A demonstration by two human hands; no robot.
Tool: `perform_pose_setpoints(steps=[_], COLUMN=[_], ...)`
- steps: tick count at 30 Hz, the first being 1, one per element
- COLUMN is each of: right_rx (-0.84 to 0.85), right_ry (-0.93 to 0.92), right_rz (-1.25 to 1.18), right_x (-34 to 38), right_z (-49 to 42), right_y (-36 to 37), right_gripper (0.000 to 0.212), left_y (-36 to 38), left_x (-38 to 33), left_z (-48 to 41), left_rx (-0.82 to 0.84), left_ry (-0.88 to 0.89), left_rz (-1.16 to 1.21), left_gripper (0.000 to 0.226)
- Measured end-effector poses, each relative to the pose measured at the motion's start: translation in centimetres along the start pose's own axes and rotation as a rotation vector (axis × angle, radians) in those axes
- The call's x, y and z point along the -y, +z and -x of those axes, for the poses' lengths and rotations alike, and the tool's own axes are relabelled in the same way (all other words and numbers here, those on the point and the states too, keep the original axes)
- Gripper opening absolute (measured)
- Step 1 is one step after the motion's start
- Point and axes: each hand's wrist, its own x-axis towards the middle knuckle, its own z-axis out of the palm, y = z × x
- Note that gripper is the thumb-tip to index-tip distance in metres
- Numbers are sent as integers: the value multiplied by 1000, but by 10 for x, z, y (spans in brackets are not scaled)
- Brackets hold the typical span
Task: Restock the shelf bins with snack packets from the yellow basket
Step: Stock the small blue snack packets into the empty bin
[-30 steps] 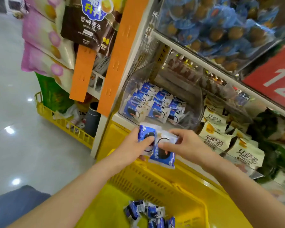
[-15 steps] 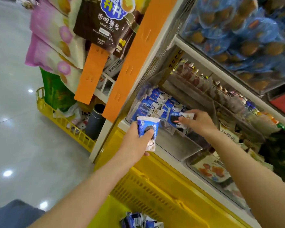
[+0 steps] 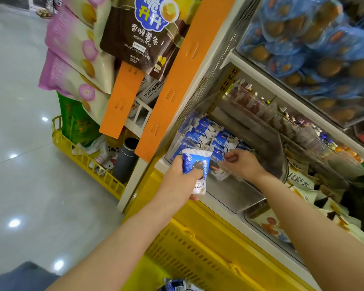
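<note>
Right hand (image 3: 240, 162) has dipped into the bin (image 3: 235, 196), pinching a packet (image 3: 222, 174); left hand (image 3: 177, 181) grips a second packet (image 3: 194, 164); basket (image 3: 198, 248) below the bin holds more.

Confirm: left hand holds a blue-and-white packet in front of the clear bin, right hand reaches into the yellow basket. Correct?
Not quite. In the head view the right hand reaches into the clear bin, not the yellow basket. The left hand does hold the blue-and-white packet in front of that bin.
</note>
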Motion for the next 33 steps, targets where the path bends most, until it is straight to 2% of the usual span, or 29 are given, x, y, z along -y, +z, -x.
perform_pose_setpoints(steps=[2,5,8,10,12,14,16,22,25,27,30,33], right_rx=[-148,-323,-209,-71,34,63,73,19,-39,-167,-324,-233], right_ry=[-31,-143,-242,-203,-161,-143,-94,-102,-107,-115,-158,-113], right_rz=[-92,-226,-265,-389,-531,-545,-561,-565,-578,-551,-352,-181], right_x=[13,39,59,65,68,66,62,41,36,34,28,22], right_z=[14,47,85,107,123,135,143,159,155,143,116,83], right_y=[-4,-11,-11,-6,-1,1,2,1,-21,-42,-66,-68], right_gripper=[29,14,16,21,18,17,29,21,18,18,19,22], left_y=[-1,-4,-4,-4,-2,1,5,16,14,9,4,2], left_x=[-1,0,1,1,3,7,14,30,18,4,-11,-12], left_z=[1,4,9,12,14,17,22,37,31,19,-7,-29], left_rx=[25,64,112,124,132,142,172,178,114,46,-2,6], left_ry=[-14,-18,-1,6,30,55,97,246,405,547,723,765], left_rz=[37,63,104,155,154,106,40,-301,-531,-738,-988,-1162], left_gripper=[49,54,47,41,37,40,41,17,34,46,44,41])
